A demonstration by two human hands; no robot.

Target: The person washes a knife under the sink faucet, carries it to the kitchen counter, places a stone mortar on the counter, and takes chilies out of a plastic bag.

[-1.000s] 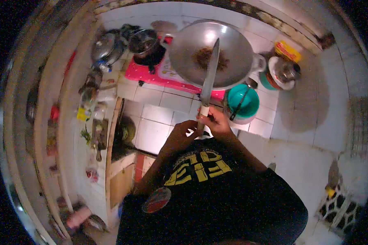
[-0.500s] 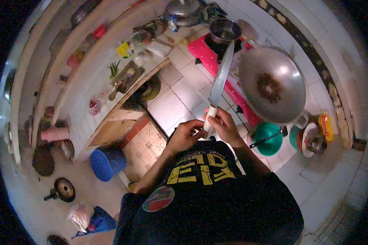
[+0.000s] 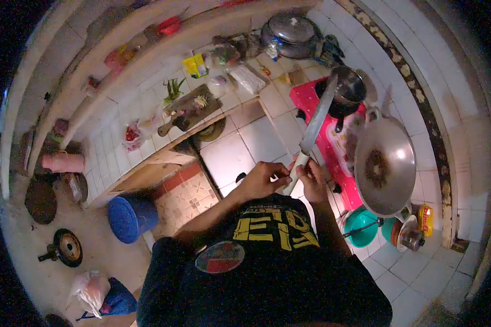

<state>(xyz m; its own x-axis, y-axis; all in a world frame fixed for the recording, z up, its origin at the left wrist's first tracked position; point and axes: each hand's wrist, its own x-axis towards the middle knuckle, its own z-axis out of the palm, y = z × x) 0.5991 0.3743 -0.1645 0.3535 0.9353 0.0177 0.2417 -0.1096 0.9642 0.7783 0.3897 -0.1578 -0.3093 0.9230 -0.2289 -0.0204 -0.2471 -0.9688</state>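
Note:
A long kitchen knife [image 3: 317, 122] with a white handle points up and away from my body, its tip in front of the dark pot. My right hand [image 3: 314, 182] is closed round the handle from the right side. My left hand [image 3: 264, 181] has its fingers curled and pinched against the handle's lower left side. Beyond the knife, a pink two-burner stove [image 3: 305, 101] carries the dark pot [image 3: 348, 87] and a large metal wok [image 3: 387, 163] with brown residue in its bottom.
On the tiled counter at left lies a wooden cutting board [image 3: 193, 111] with chopped pieces, beside green leaves [image 3: 173, 90] and a yellow packet [image 3: 195, 65]. A green basin [image 3: 361, 229] sits below the wok. On the floor stands a blue bucket [image 3: 130, 218].
The view has turned, so the stove, wok and counter sit lower and the wok further right. Both hands stay at the knife handle, and the left fingers have shifted slightly along it.

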